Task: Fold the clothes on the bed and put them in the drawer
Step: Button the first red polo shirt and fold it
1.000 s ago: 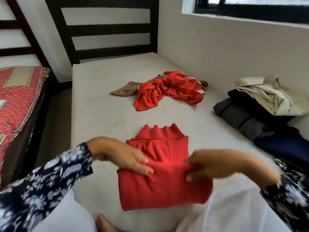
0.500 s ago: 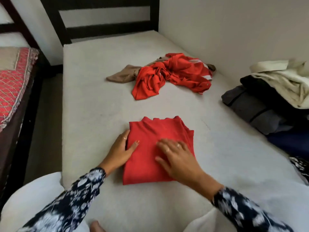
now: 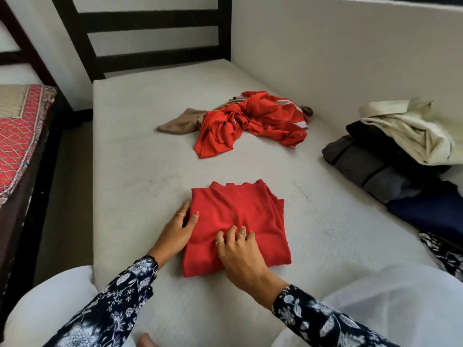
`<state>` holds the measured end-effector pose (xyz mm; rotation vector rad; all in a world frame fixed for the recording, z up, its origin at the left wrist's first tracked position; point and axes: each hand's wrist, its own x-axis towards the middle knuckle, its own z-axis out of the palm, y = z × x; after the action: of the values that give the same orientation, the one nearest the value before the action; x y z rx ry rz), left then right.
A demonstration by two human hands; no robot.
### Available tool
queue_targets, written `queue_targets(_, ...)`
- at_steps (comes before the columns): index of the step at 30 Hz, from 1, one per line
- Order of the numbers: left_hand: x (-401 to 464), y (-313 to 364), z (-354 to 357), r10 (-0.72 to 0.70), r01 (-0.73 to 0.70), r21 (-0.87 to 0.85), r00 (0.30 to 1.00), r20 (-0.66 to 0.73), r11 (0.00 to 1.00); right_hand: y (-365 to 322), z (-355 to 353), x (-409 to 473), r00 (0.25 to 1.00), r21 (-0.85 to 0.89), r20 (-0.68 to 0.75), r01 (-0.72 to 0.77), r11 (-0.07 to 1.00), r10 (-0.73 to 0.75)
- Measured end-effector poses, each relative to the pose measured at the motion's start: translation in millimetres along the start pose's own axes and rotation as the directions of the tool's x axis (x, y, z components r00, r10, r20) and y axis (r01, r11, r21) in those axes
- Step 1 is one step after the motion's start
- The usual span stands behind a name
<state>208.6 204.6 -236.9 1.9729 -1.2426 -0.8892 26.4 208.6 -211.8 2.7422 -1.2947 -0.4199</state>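
Observation:
A red garment [image 3: 238, 211], folded into a rough square, lies on the bare mattress [image 3: 140, 171] in front of me. My left hand [image 3: 179, 227] rests against its left edge, fingers straight along the side and thumb on top of the cloth. My right hand [image 3: 240, 254] presses down on the near middle of the garment with bent fingertips, and the cloth wrinkles around them. Further up the bed lie a crumpled red garment [image 3: 250, 123] and a brown one [image 3: 180, 123] partly under it. No drawer is in view.
A pile of clothes sits at the right against the wall: a cream garment [image 3: 413, 131] on top, grey [image 3: 370, 166] and navy [image 3: 436, 211] ones below. A dark headboard [image 3: 140, 33] stands at the far end. A second bed with a red cover [image 3: 17, 136] is at the left.
A second ago both hands held the red garment's near half up mid-fold. It has since been laid flat, and my right hand has slid towards me, its fingers now bent.

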Motion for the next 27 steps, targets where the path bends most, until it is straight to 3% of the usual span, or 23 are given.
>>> queue_targets(2, -1, 6, -7, -0.015, 0.014, -0.065, 1.0, -0.014, 0.998, 11, -17, 3, 0.996, 0.153, -0.09, 0.042, 0.987, -0.028)
queue_targets(5, -6, 18, -22, 0.003, -0.007, -0.093, 0.999, -0.047, 0.996, 38, -43, 7, 0.982, 0.499, -0.136, -0.047, 0.866, 0.131)
queue_targets(9, -5, 28, -35, 0.033, -0.04, -0.107, 0.997, -0.067, 0.993, 71, -72, -14, 0.962, 0.823, -0.038, -0.124, 0.554, 0.272)
queue_targets(12, -5, 34, -31, 0.052, -0.056, -0.112, 0.998, -0.036, 0.992, 89, -82, -44, 0.94, 0.965, 0.098, -0.17, 0.202, 0.326)
queue_targets(15, -6, 42, -18, 0.063, -0.061, -0.105, 0.998, 0.019, 0.993, 101, -81, -81, 0.904, 0.955, 0.271, -0.209, -0.212, 0.329)
queue_targets(17, -5, 49, -6, 0.064, -0.057, -0.095, 0.995, 0.074, 0.994, 107, -78, -106, 0.876, 0.897, 0.364, -0.238, -0.373, 0.315)
queue_targets(22, 3, 77, 19, 0.069, -0.058, -0.064, 0.98, 0.186, 0.996, 120, -76, -150, 0.806, 0.729, 0.521, -0.248, -0.638, 0.281)
queue_targets(27, 8, 119, 50, 0.141, -0.125, -0.081, 0.958, 0.249, 0.989, 135, -83, -186, 0.792, 0.548, 0.542, -0.08, -0.832, 0.281)
